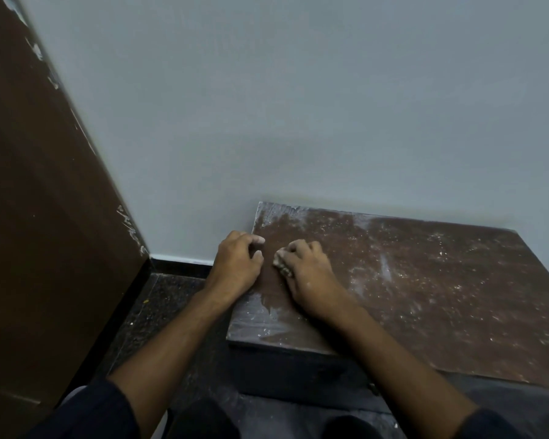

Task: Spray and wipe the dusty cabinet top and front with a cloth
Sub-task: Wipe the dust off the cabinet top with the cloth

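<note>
- Nearest the camera: dark sleeves (102, 413) at the bottom edge, pushed up to leave both forearms bare, reaching forward over a dark speckled floor (159, 312).
- Just beyond: low cabinet (425, 296), brown top, pushed against the wall, its dark front panel (298, 372) in shadow below the near edge.
- Across the cabinet top: pale dust and white specks, thickest at the far left corner and along the near left edge; a cleaner, darker brown patch between and just ahead of the two hands.
- Right hand (311, 274) resting palm-down on the left part of the cabinet top, fingers (298, 248) curled and clamped on a small, bunched, dusty cloth (281, 264), which peeks out at the thumb side and presses on the surface.
- Left hand (238, 264) at the cabinet's left edge, wrist hanging off the side, fingers loosely bent and slightly apart, holding nothing, tips touching the top near the edge.
- Both hands close beside each other, a narrow gap of wiped surface between them.
- To the left: tall brown panel (45, 217), leaning in the wide-angle view, white paint scuffs along its edge.
- Farthest: plain pale grey-blue wall (298, 106), with a dark skirting strip (181, 264) where it meets the floor.
</note>
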Demonstrator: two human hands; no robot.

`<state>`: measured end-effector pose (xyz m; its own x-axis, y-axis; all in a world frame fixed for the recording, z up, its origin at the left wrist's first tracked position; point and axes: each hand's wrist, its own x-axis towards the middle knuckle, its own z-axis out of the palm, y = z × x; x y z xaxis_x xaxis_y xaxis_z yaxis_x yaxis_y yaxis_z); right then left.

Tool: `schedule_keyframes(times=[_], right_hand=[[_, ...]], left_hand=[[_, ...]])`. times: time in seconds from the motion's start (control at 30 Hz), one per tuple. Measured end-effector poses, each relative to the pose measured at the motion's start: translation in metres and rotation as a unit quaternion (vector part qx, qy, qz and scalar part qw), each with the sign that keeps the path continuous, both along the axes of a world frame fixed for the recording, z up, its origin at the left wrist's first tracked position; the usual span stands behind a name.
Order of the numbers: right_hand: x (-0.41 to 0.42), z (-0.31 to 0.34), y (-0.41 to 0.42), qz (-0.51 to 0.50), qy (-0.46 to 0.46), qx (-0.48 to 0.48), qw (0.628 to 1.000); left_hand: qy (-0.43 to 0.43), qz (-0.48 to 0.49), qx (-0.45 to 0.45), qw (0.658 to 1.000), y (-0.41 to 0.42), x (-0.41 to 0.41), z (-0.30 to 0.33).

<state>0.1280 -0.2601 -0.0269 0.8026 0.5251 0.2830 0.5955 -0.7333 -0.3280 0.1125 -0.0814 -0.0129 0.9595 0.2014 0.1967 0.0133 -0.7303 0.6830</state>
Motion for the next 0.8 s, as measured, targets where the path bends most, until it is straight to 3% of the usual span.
schedule_keyframes(times=[0.07,0.2,0.37,0.5,0.57,0.7,0.8], right_hand=[[0.000,0.000,-0.011,0.024,0.005,0.000,1.000],[0.024,0.005,-0.021,-0.117,0.015,0.013,0.993],[-0.016,0.002,-0.008,0.047,0.013,0.015,0.999],[0.012,0.005,-0.022,-0.080,0.018,0.028,0.996],[0.003,0.007,-0.012,-0.085,0.012,0.024,0.996],[-0.032,0.002,-0.005,0.029,0.010,0.025,0.999],[-0.009,0.003,-0.015,-0.060,0.019,0.025,0.998]], left_hand=[[0.002,0.001,-0.002,1.000,-0.001,-0.001,0.002],[0.011,0.017,-0.038,0.999,0.003,-0.007,0.007],[0.023,0.049,-0.078,0.995,0.002,-0.017,0.010],[0.026,0.049,-0.087,0.995,0.003,-0.026,0.007],[0.026,0.054,-0.073,0.996,0.002,-0.030,0.004],[-0.001,0.019,0.023,1.000,-0.004,-0.031,-0.002],[-0.001,-0.007,0.060,0.998,-0.008,-0.031,0.001]])
